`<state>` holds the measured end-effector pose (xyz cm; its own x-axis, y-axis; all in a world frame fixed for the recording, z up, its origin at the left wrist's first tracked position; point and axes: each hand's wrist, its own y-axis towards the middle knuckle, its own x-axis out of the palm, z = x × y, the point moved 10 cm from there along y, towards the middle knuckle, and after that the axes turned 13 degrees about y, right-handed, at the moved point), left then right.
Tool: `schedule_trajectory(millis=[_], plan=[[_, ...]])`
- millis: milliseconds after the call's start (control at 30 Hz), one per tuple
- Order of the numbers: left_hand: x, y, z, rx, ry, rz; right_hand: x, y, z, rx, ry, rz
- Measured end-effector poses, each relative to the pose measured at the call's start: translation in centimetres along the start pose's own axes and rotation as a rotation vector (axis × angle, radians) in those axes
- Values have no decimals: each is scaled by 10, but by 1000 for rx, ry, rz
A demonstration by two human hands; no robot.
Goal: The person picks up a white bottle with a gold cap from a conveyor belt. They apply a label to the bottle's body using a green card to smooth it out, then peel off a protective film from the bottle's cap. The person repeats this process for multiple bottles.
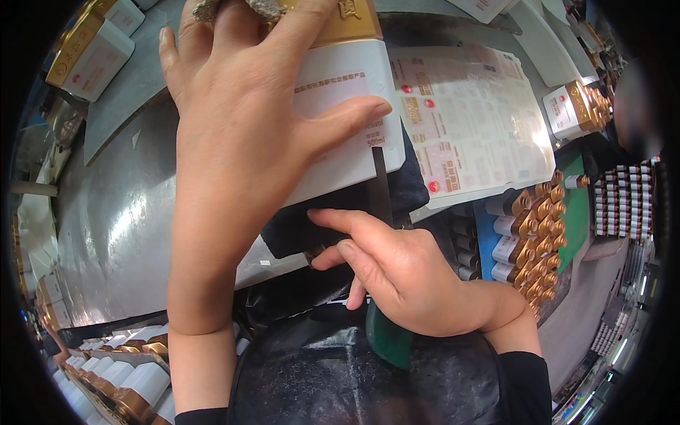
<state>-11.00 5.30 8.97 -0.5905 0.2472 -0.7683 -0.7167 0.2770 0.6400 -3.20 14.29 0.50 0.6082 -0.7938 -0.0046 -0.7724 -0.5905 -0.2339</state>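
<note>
A white, flat-sided bottle with a gold top section (pixel 354 166) lies on dark cloth near the top of the view. Over it spreads my left hand (pixel 244 106), holding it, with the thumb stretched across the white face. Grey, rough coverings show at some left fingers; the fingertips run out of view. Below the bottle, my right hand (pixel 397 269) is closed around a green, flat scraper-like tool (pixel 389 340), whose lower end shows beneath the palm. The right index finger points toward the cloth (pixel 283 230). A narrow dark strip (pixel 381 184) crosses the bottle's lower edge.
A sheet of printed labels (pixel 474 127) lies right of the bottle. Several gold-capped bottles (pixel 524 241) stand in rows at the right, others (pixel 138 386) at lower left. Another bottle (pixel 92 60) lies at upper left on the grey metal tabletop (pixel 120 219). My black apron (pixel 304 375) is nearest.
</note>
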Motion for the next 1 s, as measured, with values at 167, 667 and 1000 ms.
schedule_trajectory(millis=[167,667,1000], plan=[[1,0,1,3,-3,5,-1,0,0,5,0,7],[3,4,-4,2,-19,6,-3,0,-1,-39,61,43],[-7,-5,-23,-18,-114,-1,-4,0,-2,-40,58,45]])
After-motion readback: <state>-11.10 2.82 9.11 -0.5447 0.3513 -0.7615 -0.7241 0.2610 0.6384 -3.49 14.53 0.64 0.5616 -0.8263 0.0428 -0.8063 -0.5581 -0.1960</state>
